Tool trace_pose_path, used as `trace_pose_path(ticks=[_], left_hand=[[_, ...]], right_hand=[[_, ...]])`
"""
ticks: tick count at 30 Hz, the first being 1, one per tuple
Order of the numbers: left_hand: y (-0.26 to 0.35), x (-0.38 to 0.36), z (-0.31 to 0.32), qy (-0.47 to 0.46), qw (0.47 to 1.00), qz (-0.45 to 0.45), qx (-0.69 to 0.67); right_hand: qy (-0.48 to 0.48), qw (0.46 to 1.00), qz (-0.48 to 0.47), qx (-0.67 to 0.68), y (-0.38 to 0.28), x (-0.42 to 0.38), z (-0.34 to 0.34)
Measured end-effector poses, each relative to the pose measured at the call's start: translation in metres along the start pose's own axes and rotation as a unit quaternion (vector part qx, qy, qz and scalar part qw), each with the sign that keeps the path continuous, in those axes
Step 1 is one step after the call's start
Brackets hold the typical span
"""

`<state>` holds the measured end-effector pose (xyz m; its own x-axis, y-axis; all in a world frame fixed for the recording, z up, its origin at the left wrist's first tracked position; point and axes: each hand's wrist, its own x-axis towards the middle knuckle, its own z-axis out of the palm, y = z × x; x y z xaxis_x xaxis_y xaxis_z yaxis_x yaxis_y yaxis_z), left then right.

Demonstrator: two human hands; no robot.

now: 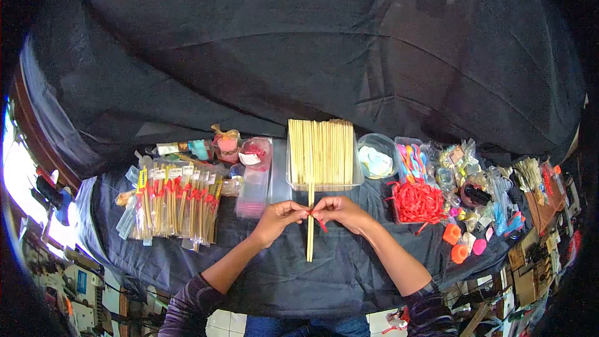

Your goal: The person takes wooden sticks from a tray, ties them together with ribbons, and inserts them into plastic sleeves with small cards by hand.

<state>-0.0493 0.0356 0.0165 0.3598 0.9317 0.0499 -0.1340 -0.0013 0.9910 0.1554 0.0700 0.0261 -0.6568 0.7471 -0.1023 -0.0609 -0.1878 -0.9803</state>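
A pair of wooden sticks (310, 246) lies upright in view, its top over the edge of a clear tray (357, 178) full of similar sticks (321, 150). Around the sticks' middle is a red ribbon (322, 225), its loose tail hanging to the right. From the left, my left hand (276, 221) pinches the ribbon at the sticks. My right hand (342, 213) pinches it from the other side, thumb and finger together. The fingertips of both hands nearly meet over the sticks, hiding the exact crossing of the ribbon.
Packed stick bundles with red bows (181, 203) lie left, beside clear plastic sleeves (253, 190). Round containers (375, 161) flank the tray. Right of it stands a box of red ribbons (418, 203), then assorted small bagged items (474, 193). Black cloth (249, 281) covers the surface.
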Motion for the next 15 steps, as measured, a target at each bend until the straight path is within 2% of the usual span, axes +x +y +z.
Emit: trace_pose_path(ticks=[6,15], left_hand=[[-0.0033,0.0000,-0.0015,0.009,0.998,-0.033,-0.045],[-0.0005,-0.0011,0.0023,0.043,0.995,-0.037,-0.077]], right_hand=[[0.021,0.999,-0.028,-0.006,0.0023,-0.0001,0.0005],[0.030,0.997,-0.070,0.010,0.0047,0.0011,0.0023]])
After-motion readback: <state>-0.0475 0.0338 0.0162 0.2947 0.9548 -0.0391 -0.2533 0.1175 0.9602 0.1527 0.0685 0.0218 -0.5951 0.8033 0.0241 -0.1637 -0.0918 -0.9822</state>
